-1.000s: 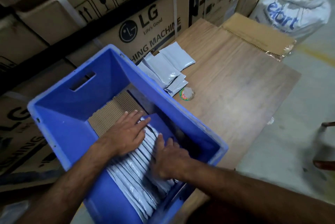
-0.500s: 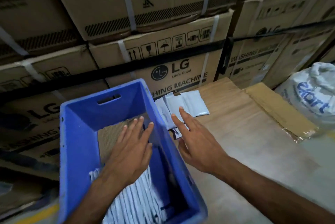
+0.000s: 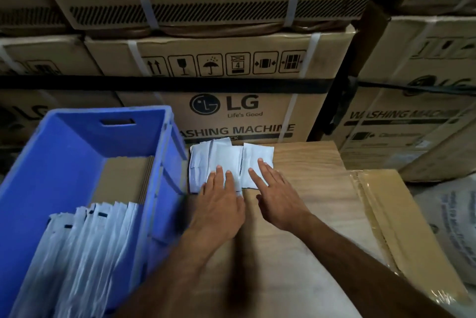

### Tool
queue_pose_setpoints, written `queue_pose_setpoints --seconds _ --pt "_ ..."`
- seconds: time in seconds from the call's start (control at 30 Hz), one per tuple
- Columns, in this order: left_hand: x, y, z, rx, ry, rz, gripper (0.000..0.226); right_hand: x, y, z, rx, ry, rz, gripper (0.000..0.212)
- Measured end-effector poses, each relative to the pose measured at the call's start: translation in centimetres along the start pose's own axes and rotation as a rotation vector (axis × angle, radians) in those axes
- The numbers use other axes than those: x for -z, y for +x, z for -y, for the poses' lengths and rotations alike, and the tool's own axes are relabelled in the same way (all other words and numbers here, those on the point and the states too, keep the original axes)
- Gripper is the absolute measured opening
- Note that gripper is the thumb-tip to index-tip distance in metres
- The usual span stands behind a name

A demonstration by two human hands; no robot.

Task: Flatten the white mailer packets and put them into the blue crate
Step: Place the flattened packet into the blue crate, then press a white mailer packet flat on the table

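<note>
From the head view, both hands reach to the middle of the frame, where a few white mailer packets (image 3: 226, 160) lie overlapping on the wooden table (image 3: 309, 214), just right of the blue crate (image 3: 64, 163). The left hand (image 3: 221, 204) lies flat with straight fingers, its fingertips on the lower edge of the middle packet. The right hand (image 3: 275, 196) is spread wide, its fingers over or on the rightmost packet; whether they press it is hard to tell. Neither hand grips anything.

The crate fills the left of the frame. A row of packed mailers (image 3: 85, 245) stands on edge in its lower part, with a cardboard liner (image 3: 123, 178) showing beyond them. Stacked appliance cartons (image 3: 231, 111) fill the top of the frame behind the table.

As a judgement, the slick overlapped packets could slide apart or skid toward the cartons if pressed unevenly, and trapped air could leave one puffed, so it would not sit well in the row. A loose row in the crate could also slump when the next one goes in.

The lowest parts of the packets sit behind the fingers, so their count is uncertain. The crate's near end is cut off at the bottom edge, and a flattened carton (image 3: 386, 214) and a white sack (image 3: 453, 227) at the right are only partly in frame.
</note>
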State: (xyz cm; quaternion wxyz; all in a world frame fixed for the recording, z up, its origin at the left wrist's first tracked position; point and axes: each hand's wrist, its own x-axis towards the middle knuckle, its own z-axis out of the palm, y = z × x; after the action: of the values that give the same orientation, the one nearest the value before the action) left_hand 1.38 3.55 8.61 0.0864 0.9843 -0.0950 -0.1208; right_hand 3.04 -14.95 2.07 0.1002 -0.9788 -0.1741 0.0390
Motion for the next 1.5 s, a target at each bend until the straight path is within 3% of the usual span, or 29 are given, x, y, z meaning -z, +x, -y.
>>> queue_pose_setpoints --seconds 0.2,0.4,0.57,0.83,1.03,1.13,1.27,1.4,1.5 --pt "-8.5 5.3 -0.3 0.199 -0.085 0.185 0.073 -3.6 5.1 -5.3 0.116 -0.021 0.100 0.071" --pt "-12.4 11.8 -0.4 0.334 -0.312 0.057 0.081 -6.6 12.5 -8.0 0.261 -0.059 0.151 0.068" --pt "-15.2 14.1 0.6 0.469 -0.303 -0.101 0.086 -8.4 17.2 -8.6 0.361 -0.107 0.155 0.075" --pt "-16.1 11.2 2.4 0.305 -0.134 -0.203 0.063 -7.1 15.2 -6.2 0.377 -0.173 0.145 0.085" --pt "-16.6 1.1 -0.8 0.040 -0.026 -0.287 0.062 -6.0 2.5 -5.2 0.272 -0.043 0.025 0.062" --pt "-18.9 -4.8 -1.1 -0.093 0.047 -0.219 0.062 -7.6 -7.2 -4.2 0.166 0.065 -0.023 0.062" --pt "-22.9 -11.3 -0.3 -0.285 0.125 -0.043 0.064 -11.1 -18.6 -1.1 0.002 0.137 0.109 0.064" --pt "-23.8 -14.3 0.4 -0.309 0.075 0.030 0.073 -13.2 -23.2 1.7 -0.099 0.201 0.166 0.067" --pt "-23.7 -13.7 -0.2 -0.254 -0.004 0.019 0.065 -13.1 -22.6 3.0 -0.152 0.301 0.081 0.066"
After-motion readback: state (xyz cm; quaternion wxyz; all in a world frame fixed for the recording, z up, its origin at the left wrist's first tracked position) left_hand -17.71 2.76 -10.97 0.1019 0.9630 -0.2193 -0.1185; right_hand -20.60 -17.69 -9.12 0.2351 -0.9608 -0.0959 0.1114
